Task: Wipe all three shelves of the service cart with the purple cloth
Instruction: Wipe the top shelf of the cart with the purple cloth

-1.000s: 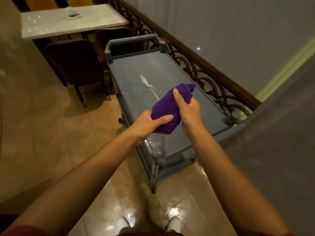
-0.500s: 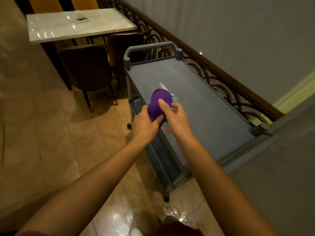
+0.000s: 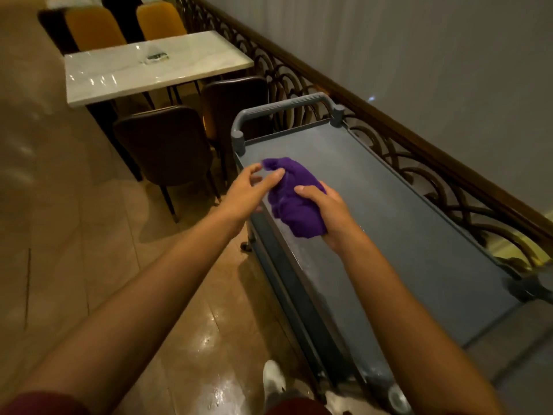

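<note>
No brand, label or writing could be read anywhere in the head view. The purple cloth point(image 3: 294, 199) was bunched into a lumpy roll above the top shelf point(image 3: 404, 223) of the grey service cart point(image 3: 299, 292), near the cart's left edge and toward its handle point(image 3: 284, 107) end. The roll's long axis ran roughly along the cart's length, its thin twisted tip pointing toward the handle and its thicker end toward the person.

The right hand point(image 3: 330, 215) held the thick end, fingers and thumb curled round the fabric in a closed grip. The left hand point(image 3: 248, 191) reached in from the side, its thumb and forefinger closed on the twisted tip; whether the pinch was firm could not be told, and the other fingers were loosely spread.

The cart stood just beside a dark ornate railing point(image 3: 419, 163). Beyond the handle stood brown chairs point(image 3: 167, 145) at a white marble-topped surface point(image 3: 149, 70), on which lay a small object too blurred to identify. The tiled floor point(image 3: 89, 235) shone wetly near a white shoe point(image 3: 273, 377).
</note>
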Available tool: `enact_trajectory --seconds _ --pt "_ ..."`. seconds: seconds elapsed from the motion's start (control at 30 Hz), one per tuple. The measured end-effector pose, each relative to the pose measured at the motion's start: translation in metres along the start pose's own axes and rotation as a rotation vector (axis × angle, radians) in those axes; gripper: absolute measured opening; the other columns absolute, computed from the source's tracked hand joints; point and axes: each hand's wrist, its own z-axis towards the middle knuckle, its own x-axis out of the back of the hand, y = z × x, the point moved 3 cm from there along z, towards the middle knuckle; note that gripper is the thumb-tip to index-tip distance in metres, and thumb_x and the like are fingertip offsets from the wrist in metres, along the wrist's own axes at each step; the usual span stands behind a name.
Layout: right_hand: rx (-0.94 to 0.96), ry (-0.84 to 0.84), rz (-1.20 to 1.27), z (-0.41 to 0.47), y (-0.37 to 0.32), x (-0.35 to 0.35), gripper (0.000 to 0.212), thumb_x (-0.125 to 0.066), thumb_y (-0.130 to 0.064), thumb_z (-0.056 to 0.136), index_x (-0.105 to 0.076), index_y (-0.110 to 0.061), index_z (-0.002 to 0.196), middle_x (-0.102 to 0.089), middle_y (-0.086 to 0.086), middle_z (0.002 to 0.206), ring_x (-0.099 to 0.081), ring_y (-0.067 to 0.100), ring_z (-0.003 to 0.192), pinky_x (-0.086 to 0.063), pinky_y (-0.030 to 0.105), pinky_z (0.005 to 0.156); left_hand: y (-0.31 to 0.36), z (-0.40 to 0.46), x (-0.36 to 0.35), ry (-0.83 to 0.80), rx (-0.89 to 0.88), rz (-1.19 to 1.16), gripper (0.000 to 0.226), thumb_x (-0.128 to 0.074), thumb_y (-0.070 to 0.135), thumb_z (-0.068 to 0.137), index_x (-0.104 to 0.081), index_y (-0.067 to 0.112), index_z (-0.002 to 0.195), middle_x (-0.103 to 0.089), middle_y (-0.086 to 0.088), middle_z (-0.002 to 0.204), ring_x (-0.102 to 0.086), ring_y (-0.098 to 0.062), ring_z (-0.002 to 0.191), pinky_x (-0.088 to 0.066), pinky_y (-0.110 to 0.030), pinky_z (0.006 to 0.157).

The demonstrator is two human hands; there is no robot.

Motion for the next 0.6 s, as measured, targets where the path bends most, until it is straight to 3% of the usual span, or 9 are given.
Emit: enact_trajectory --seconds 0.1,0.2,0.3,0.4,0.47,0.53,0.6 --pt "-0.071 -0.021 0.044 0.031 -0.008 -0.004 0.063 -0.081 -0.049 0.069 -0.066 -0.018 0.122 -0.077 0.01 0.108 -0.076 0.03 0.096 -0.06 0.035 0.073 0.006 0.038 -0.006 -0.136 0.114 -0.271 0.062 -0.075 0.053 0.079 -0.059 0.018 0.129 -0.069 -0.005 0.122 -0.068 -0.025 0.113 -0.059 -0.039 0.088" --pt "-0.124 0.026 0.13 0.057 -0.008 0.005 0.047 -0.071 -0.052 0.083 -0.069 -0.021 0.12 -0.078 0.007 0.109 -0.075 0.03 0.1 -0.061 0.04 0.082 0.01 0.073 -0.019 -0.087 0.048 -0.2 0.035 -0.07 0.04 0.09 -0.064 0.023 0.119 -0.071 -0.001 0.117 -0.071 -0.017 0.105 -0.058 -0.037 0.091" --pt "-0.119 0.003 0.211 0.077 -0.006 0.019 0.044 -0.066 -0.053 0.09 -0.069 -0.025 0.124 -0.074 0.008 0.121 -0.072 0.031 0.11 -0.058 0.047 0.094 0.011 0.108 -0.026 -0.125 0.032 -0.156 0.02 -0.068 0.03 0.092 -0.066 0.029 0.112 -0.071 0.002 0.112 -0.073 -0.011 0.096 -0.061 -0.031 0.083" --pt "-0.143 -0.004 0.104 0.091 -0.007 0.027 0.044 -0.076 -0.048 0.084 -0.067 -0.029 0.122 -0.077 0.005 0.113 -0.075 0.028 0.102 -0.061 0.038 0.08 0.005 0.141 -0.03 -0.174 0.078 -0.168 0.026 -0.066 0.024 0.094 -0.064 0.028 0.12 -0.07 -0.003 0.114 -0.07 -0.022 0.105 -0.062 -0.029 0.075" --pt "-0.078 0.119 0.027 0.105 -0.01 0.03 0.037 -0.08 -0.039 0.083 -0.066 -0.032 0.117 -0.078 0.001 0.106 -0.076 0.024 0.096 -0.062 0.033 0.073 0.0 0.164 -0.031 -0.143 0.105 -0.142 0.046 -0.067 0.024 0.093 -0.053 0.025 0.137 -0.067 -0.007 0.121 -0.068 -0.024 0.108 -0.061 -0.035 0.083" --pt "0.001 0.288 -0.077 0.123 -0.015 0.03 0.029 -0.08 -0.035 0.083 -0.065 -0.036 0.107 -0.076 -0.002 0.103 -0.076 0.022 0.091 -0.062 0.029 0.068 0.0 0.193 -0.023 -0.039 0.009 0.009 0.064 -0.07 0.028 0.091 -0.039 0.027 0.147 -0.055 -0.006 0.138 -0.06 -0.02 0.116 -0.056 -0.039 0.094" --pt "0.015 0.361 -0.164 0.14 -0.019 0.026 0.03 -0.081 -0.034 0.082 -0.064 -0.033 0.107 -0.073 -0.002 0.105 -0.073 0.02 0.092 -0.062 0.028 0.066 0.006 0.219 -0.016 -0.13 -0.148 0.168 0.07 -0.071 0.042 0.089 -0.035 0.032 0.148 -0.043 -0.001 0.149 -0.05 -0.017 0.124 -0.048 -0.036 0.095"
